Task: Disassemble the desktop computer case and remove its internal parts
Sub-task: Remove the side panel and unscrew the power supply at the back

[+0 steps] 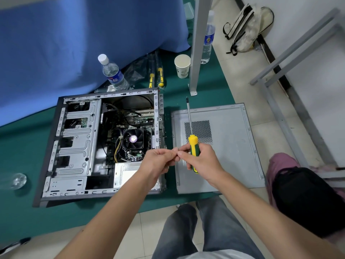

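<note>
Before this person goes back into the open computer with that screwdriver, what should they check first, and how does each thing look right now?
1. Side panel off and laid clear of the case: ok, it lies flat to the right, apart from the case.
2. Screwdriver held firmly: ok, the right hand grips its handle, tip pointing away.
3. Left hand free: cannot tell, its fingertips meet the right hand's and may pinch something small, perhaps a screw.
4. Cooler fan in reach and unobstructed: ok, though cables run beside it.
5. Power cord unplugged: cannot tell, the rear is hidden.
6. Water bottle beside the case capped: ok, but it stands close.
</note>
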